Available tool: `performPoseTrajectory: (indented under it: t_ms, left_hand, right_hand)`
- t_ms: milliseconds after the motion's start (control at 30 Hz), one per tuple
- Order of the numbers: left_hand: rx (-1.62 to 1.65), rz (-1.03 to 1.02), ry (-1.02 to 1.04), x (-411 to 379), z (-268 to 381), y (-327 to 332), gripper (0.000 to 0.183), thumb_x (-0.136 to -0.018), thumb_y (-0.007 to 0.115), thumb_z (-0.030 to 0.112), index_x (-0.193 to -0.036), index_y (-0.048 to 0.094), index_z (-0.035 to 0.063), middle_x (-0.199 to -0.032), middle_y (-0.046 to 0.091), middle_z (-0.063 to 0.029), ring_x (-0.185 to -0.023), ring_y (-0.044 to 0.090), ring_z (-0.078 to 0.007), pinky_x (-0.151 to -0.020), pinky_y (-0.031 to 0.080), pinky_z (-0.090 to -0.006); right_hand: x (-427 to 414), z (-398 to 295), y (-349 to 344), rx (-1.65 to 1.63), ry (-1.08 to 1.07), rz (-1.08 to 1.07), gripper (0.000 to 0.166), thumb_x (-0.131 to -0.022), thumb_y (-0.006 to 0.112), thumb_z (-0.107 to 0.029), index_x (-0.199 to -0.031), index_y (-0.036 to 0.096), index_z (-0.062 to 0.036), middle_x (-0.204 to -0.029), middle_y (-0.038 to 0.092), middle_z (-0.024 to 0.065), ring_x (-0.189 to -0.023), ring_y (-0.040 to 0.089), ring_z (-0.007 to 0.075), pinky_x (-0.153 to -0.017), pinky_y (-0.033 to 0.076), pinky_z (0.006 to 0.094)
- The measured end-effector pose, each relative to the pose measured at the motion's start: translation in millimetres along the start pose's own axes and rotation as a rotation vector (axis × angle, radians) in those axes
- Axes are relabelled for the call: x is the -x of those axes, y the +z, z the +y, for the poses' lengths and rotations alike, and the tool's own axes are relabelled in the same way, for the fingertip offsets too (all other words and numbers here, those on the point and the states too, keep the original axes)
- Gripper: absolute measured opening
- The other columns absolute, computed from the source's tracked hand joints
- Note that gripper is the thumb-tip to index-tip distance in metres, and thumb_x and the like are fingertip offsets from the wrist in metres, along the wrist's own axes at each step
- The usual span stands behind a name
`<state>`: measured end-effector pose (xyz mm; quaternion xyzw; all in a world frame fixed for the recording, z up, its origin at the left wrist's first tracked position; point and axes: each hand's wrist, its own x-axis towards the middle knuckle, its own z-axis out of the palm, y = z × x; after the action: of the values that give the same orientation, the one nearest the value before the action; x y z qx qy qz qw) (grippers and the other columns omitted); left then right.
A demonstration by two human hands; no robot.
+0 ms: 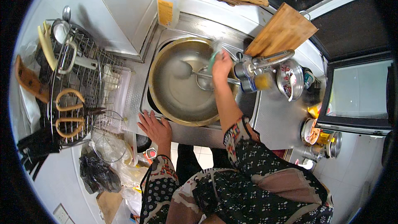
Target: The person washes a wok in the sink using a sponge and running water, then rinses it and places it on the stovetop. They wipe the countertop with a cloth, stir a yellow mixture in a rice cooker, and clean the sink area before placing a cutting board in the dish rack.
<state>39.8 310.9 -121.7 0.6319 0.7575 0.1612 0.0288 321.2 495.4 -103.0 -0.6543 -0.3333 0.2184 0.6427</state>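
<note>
A large metal basin (183,99) sits in the steel sink, with a ladle (183,70) and a small round metal strainer or bowl (203,79) in it. Over the basin's right side, my right hand (222,65) is closed on a blurred greenish cloth or scrubber (214,56). The ladle's handle runs under my right wrist towards the faucet (248,68). My left hand (156,129) rests flat with spread fingers on the sink's front left edge and holds nothing.
A wire dish rack (105,65) stands left. A clear bottle (168,6) is behind the basin. A wooden cutting board (283,34) leans at the back right, near a steel bowl (289,79) with a white spoon. An open window frame (357,90) juts in at right.
</note>
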Motion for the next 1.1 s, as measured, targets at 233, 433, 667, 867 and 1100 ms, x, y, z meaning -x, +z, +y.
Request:
performPoseTrajectory:
  t_ms: [233,433,667,867,1100]
  left_hand:
    - [-0.078,-0.040,0.014,-7.5,-9.4,13.0,0.054,-0.090,0.049,0.036,-0.131,0.053,0.0002,-0.152,0.037,-0.0214,-0.147,0.022,-0.0428,-0.120,0.011,-0.0603]
    - [-0.055,-0.068,-0.002,-10.7,-1.3,11.1,0.054,-0.089,0.054,0.033,-0.130,0.054,-0.0016,-0.153,0.036,-0.0208,-0.148,0.019,-0.0439,-0.120,0.009,-0.0621]
    - [-0.068,-0.071,0.019,-10.3,0.5,9.8,0.057,-0.088,0.052,0.035,-0.132,0.052,-0.0010,-0.153,0.036,-0.0216,-0.148,0.019,-0.0442,-0.120,0.008,-0.0622]
    - [-0.099,-0.089,0.015,-11.0,-0.3,9.1,0.056,-0.087,0.053,0.036,-0.130,0.053,-0.0002,-0.152,0.038,-0.0215,-0.148,0.019,-0.0437,-0.119,0.009,-0.0623]
    - [-0.059,-0.054,0.016,-9.8,2.4,4.4,0.052,-0.086,0.057,0.026,-0.131,0.051,-0.0007,-0.151,0.037,-0.0210,-0.147,0.022,-0.0439,-0.120,0.010,-0.0612]
  right_hand:
    - [-104.4,60.9,30.6,1.153,0.038,0.313,0.059,-0.083,0.068,-0.022,-0.133,0.050,0.0046,-0.142,0.046,0.0214,-0.135,0.038,0.0404,-0.114,0.029,0.0541]
    - [-104.7,65.5,97.9,1.180,-0.299,0.280,0.026,-0.088,0.057,-0.015,-0.110,0.065,-0.0042,-0.122,0.061,0.0125,-0.126,0.050,0.0305,-0.100,0.040,0.0506]
    - [-91.6,41.4,161.8,0.628,-0.639,-0.029,0.028,-0.070,0.058,0.002,-0.095,0.071,-0.0002,-0.107,0.068,0.0176,-0.104,0.061,0.0358,-0.091,0.047,0.0472]
    - [-93.3,32.0,195.6,0.619,-0.467,-0.157,0.042,-0.074,0.055,0.006,-0.110,0.071,-0.0084,-0.108,0.069,0.0145,-0.105,0.060,0.0368,-0.088,0.047,0.0479]
    - [-90.4,23.0,192.8,0.766,-0.401,-0.253,0.040,-0.079,0.061,-0.003,-0.117,0.069,-0.0134,-0.124,0.064,0.0052,-0.122,0.053,0.0248,-0.095,0.042,0.0492]
